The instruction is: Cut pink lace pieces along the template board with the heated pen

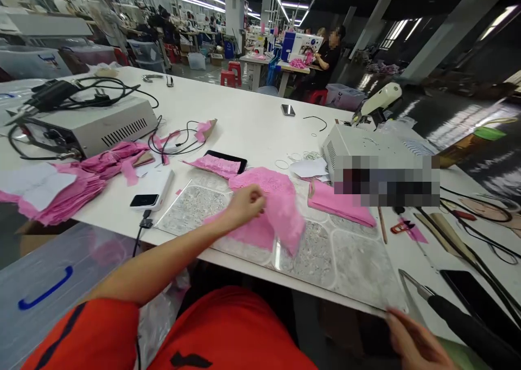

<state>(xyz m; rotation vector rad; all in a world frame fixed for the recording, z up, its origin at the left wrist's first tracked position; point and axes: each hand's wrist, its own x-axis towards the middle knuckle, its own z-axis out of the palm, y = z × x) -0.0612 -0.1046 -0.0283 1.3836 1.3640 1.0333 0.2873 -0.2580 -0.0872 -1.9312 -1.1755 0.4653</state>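
Observation:
My left hand point(246, 203) is closed in a pinch on a piece of pink lace fabric point(287, 226), which hangs to its right and is blurred by motion. Beneath lie more pink fabric pieces point(264, 179), spread over a clear-topped board with a grey stone pattern point(358, 256). My right hand point(415, 340) is at the table's front edge, low on the right, its fingers stretched out and nothing seen in them. Close to it lies a tool with a black handle and thin metal tip point(431, 297). A folded pink fabric stack point(342, 203) rests on the board's right part.
Grey metal boxes with cables stand left point(109, 123) and right point(366, 147). A pink fabric pile point(81, 188), a white power bank point(157, 188) and a black phone point(476, 294) lie on the table. A plastic bin point(44, 288) stands below left. A person point(325, 61) sits at a sewing machine beyond.

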